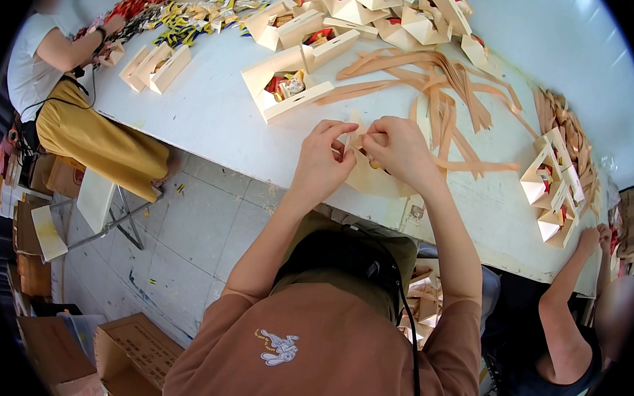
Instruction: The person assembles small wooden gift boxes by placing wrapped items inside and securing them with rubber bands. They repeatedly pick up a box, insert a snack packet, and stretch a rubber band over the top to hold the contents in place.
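At the table's near edge both my hands work at a small cream paper box, partly hidden by my fingers. My left hand is curled at its left side, thumb and fingertips at an upright flap. My right hand is closed over its top, its fingers bent down at the edge. Small wrapped items inside show only a little between the hands. Just beyond my left hand stands an open cream box holding red and white wrapped pieces. Tan ribbons lie in loose strands beyond my right hand.
Several cream boxes crowd the table's far side, beside heaps of small packets. More boxes and a ribbon pile lie at right. Co-workers sit left and right. Cardboard boxes stand on the floor.
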Demonstrator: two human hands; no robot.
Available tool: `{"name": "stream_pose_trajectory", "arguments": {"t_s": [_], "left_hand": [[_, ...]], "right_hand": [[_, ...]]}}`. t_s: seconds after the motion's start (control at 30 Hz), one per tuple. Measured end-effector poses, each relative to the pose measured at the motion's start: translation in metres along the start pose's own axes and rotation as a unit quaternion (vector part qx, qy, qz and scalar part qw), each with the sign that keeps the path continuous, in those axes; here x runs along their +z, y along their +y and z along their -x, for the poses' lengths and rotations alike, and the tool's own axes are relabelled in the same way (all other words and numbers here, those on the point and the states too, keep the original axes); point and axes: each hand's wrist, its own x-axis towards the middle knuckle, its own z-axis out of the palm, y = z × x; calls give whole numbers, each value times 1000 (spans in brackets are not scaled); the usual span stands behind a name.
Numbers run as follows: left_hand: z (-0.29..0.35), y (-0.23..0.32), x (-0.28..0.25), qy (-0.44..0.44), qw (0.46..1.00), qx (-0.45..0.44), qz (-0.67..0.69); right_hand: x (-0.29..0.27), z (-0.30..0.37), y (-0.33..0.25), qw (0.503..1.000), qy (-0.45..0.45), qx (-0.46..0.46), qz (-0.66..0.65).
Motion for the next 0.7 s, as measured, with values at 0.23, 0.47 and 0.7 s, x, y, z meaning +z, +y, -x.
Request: {"name": "stream_pose_trajectory", "arguments": {"t_s": [0.23, 0.47, 0.7], "left_hand": [[1, 2, 1, 1, 1000, 1, -1], [1, 1, 1, 0, 1000, 2, 3], [2, 0, 0, -3, 1000, 6, 3]], "right_hand": [[3, 2, -2, 999, 17, -26, -5], [1, 2, -4, 1000, 9, 4, -3], [0, 3, -3, 1000, 1, 0, 20]]}}
